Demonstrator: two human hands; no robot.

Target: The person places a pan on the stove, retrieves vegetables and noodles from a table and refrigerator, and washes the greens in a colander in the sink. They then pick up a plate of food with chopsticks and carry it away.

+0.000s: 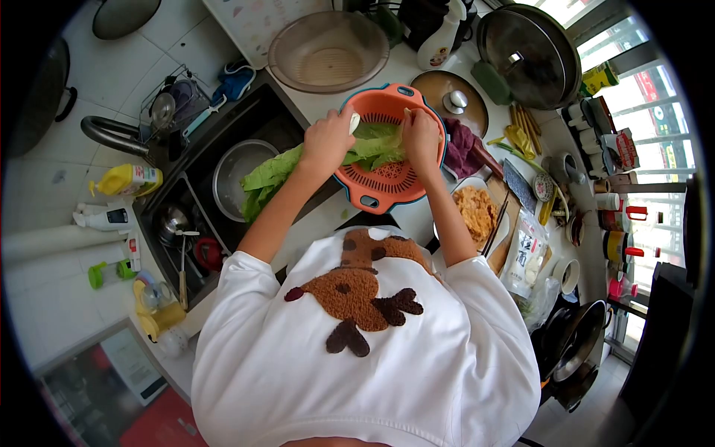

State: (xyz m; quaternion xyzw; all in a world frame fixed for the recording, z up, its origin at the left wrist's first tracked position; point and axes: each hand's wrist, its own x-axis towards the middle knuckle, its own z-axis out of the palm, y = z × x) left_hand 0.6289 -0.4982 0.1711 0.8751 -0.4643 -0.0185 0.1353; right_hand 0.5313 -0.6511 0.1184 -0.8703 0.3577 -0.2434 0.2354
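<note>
A pale counter (pixel 320 109) bears a translucent basin (pixel 328 71); a wooden board (pixel 497 189); a yellow bottle (pixel 132 181) beside the sink (pixel 246 112).

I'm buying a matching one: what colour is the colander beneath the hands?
The colander is orange with a blue outer edge, clearest in the head view.

Two hands (pixel 328 143) (pixel 423 140), one orange colander (pixel 383 100), one faucet (pixel 112 129)

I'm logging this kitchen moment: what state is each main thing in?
Left hand: closed on green leafy vegetable
Right hand: closed on it too
Orange plastic colander: upright, leaves over it
Round steel bowl: upright in black sink, partly behind leaves
Dark curved faucet: no flow visible
Round brown lid: lying knob up
Orange-brown food: heaped on round white plate
Translucent brown plastic basin: upright
</note>
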